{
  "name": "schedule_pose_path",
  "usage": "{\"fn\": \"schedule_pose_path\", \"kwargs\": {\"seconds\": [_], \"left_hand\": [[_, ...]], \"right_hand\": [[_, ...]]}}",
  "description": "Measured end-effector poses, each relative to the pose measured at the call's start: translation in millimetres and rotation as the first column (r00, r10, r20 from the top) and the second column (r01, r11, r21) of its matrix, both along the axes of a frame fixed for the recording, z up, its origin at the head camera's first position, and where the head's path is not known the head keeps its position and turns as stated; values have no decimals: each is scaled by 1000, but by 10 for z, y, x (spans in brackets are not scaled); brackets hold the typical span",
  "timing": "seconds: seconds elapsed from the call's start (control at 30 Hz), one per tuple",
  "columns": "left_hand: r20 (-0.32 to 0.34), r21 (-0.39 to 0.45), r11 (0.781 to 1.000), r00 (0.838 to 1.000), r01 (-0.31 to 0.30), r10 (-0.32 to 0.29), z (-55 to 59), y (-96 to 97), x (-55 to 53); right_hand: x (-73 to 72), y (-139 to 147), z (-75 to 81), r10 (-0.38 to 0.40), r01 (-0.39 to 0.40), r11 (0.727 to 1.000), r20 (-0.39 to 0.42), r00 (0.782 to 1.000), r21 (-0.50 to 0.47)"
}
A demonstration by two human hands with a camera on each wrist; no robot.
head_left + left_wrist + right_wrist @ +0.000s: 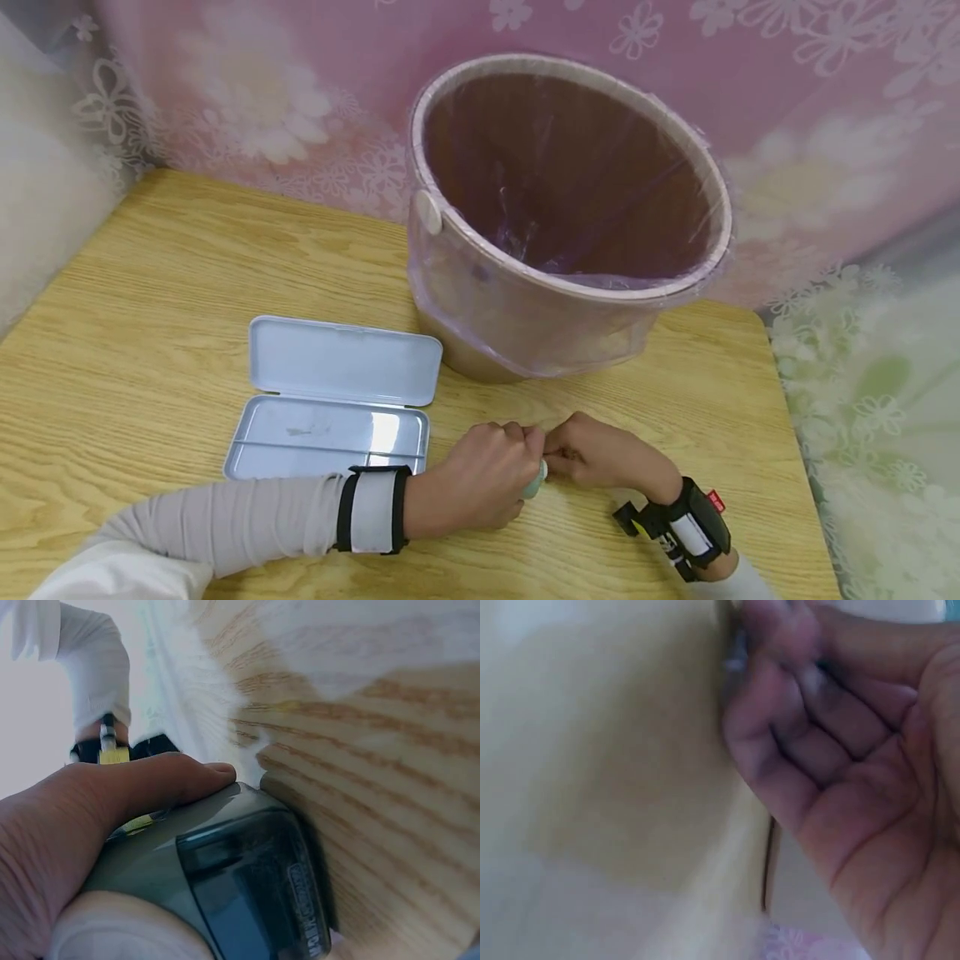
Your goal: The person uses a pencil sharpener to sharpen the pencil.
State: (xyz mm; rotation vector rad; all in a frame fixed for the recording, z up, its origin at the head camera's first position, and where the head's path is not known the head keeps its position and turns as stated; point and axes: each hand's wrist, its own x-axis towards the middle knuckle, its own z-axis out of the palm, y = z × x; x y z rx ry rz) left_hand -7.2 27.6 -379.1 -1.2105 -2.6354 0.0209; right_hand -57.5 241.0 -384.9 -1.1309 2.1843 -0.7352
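Note:
My left hand (491, 471) grips a small grey-green pencil sharpener (251, 877) with a dark see-through window, the thumb lying along its top in the left wrist view. From the head, only the sharpener's pale green end shows below the fingers. Up against it on the right, my right hand (603, 454) has its fingers curled and fingertips together. In the right wrist view they pinch a small dark thing (735, 666), blurred and mostly hidden; I cannot tell what it is. Left of the hands lies a light blue hinged pencil case (345, 362), open, its divided tray partly behind the left wrist.
Behind the hands stands a tall beige bin (480, 367) lined with a thin purple bag folded over its rim. The wooden table (187, 250) reaches back to a pink flowered curtain (300, 75). Both wrists wear straps.

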Motion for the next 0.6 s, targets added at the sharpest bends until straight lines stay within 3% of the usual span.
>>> {"fn": "schedule_pose_path", "kwargs": {"seconds": [0.13, 0.27, 0.47, 0.6], "left_hand": [[-25, 9, 1000, 1000, -4, 4, 2, 10, 2], [-49, -11, 1000, 999, -19, 18, 21, 22, 11], [-29, -6, 1000, 999, -29, 29, 20, -4, 5], [-45, 11, 1000, 999, -8, 9, -3, 1, 2]], "right_hand": [[257, -11, 43, 40, -40, 999, 7, 999, -18], [432, -19, 241, 83, -84, 996, -39, 996, -22], [425, -59, 613, 119, -112, 992, -172, 978, 50], [350, -71, 753, 121, -102, 991, -248, 961, 89]]}}
